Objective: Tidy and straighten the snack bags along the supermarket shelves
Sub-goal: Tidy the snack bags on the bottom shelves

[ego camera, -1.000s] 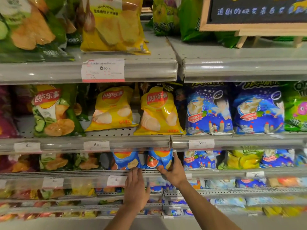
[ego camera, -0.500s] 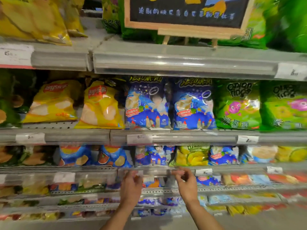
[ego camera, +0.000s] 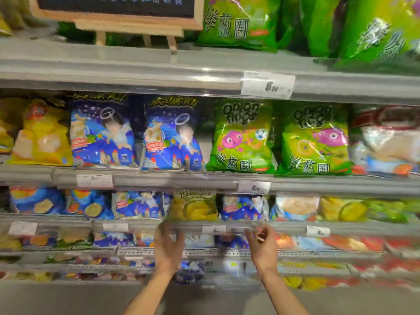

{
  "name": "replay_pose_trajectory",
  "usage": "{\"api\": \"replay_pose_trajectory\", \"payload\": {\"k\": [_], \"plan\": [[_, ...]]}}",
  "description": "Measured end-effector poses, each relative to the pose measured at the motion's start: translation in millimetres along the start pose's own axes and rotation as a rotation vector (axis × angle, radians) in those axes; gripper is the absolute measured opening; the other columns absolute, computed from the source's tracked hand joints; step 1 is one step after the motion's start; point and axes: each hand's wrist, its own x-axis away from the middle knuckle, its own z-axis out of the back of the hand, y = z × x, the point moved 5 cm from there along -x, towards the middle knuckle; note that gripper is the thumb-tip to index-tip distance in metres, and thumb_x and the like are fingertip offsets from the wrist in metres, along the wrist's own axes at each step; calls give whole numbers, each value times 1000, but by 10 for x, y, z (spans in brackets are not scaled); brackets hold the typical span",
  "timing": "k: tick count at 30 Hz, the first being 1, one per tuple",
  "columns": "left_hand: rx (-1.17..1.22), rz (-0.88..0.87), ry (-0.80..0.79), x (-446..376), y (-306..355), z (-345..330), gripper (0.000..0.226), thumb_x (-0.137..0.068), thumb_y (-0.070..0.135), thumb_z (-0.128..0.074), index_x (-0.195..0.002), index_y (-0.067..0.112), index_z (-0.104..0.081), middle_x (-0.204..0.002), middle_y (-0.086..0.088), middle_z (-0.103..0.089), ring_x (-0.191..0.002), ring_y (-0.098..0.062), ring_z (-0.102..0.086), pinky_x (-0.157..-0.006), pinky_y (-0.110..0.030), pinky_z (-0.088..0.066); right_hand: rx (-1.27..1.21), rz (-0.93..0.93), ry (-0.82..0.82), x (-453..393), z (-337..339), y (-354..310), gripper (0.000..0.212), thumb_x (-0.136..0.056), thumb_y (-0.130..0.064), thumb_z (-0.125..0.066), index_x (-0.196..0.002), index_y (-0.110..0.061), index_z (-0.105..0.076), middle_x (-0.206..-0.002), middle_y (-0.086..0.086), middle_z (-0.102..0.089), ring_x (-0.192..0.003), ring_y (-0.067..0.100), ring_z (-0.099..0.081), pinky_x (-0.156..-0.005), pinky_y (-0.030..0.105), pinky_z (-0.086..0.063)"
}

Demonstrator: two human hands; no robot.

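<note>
Reaching shelf rail [ego camera: 284, 228] | both hands' fingers blurred, grip unclear | yellow bag [ego camera: 193, 206] above

Grey metal shelves [ego camera: 204, 180], tiered, price tags on front rails. Top tier: wooden-framed chalkboard sign [ego camera: 118, 12], big green bags [ego camera: 238, 21]. Next tier: yellow chip bag [ego camera: 43, 135], two blue bags [ego camera: 102, 133], two green onion-ring bags [ego camera: 243, 137]. Below: smaller mixed bags, blurred.
</note>
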Motion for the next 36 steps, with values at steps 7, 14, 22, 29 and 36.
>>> {"api": "replay_pose_trajectory", "payload": {"k": [7,14,22,29,36], "plan": [[245,71,-156,-369,307,-30,44,-81,18,-81,-118,17,-57,-107,-3,-67,-100,-20,-64,-91,-39,-53,-30,149,-169,-565,-44,-330,53,-76,-11,-89,-112,-29,-56,-106,-16,-72,-98,4,-70,-83,22,-57],[162,148,-278,-843,185,-273,73,-67,30,-91,-125,23,-47,-112,3,-65,-108,-26,-62,-85,-35,-51,59,34,-202,-958,-271,-261,56,-61,-26,-97,-90,-32,-50,-87,-19,-63,-78,-18,-63,-64,-1,-43],[183,181,-305,-907,82,-369,99,-69,35,-86,-147,6,-32,-144,-12,-50,-135,-33,-45,-111,-48,-39,59,-39,-137,-943,-349,-183,77,-63,-34,-96,-123,-10,-54,-118,2,-67,-110,23,-62,-94,42,-54],[206,144,-226,-898,142,-191,43,-72,19,-88,-100,20,-55,-92,3,-66,-82,-11,-64,-68,-21,-51,85,33,-19,-693,-286,-393,68,-64,-41,-95,-107,-5,-57,-92,11,-69,-91,34,-65,-79,52,-54],[490,177,-258,-932,174,-97,29,-82,-24,-60,-102,-3,-55,-96,-15,-61,-81,-29,-65,-56,-27,-60,36,10,-44,-496,-123,-477,78,-70,-37,-93,-131,-8,-54,-99,4,-71,-99,26,-66,-90,50,-53]]}}
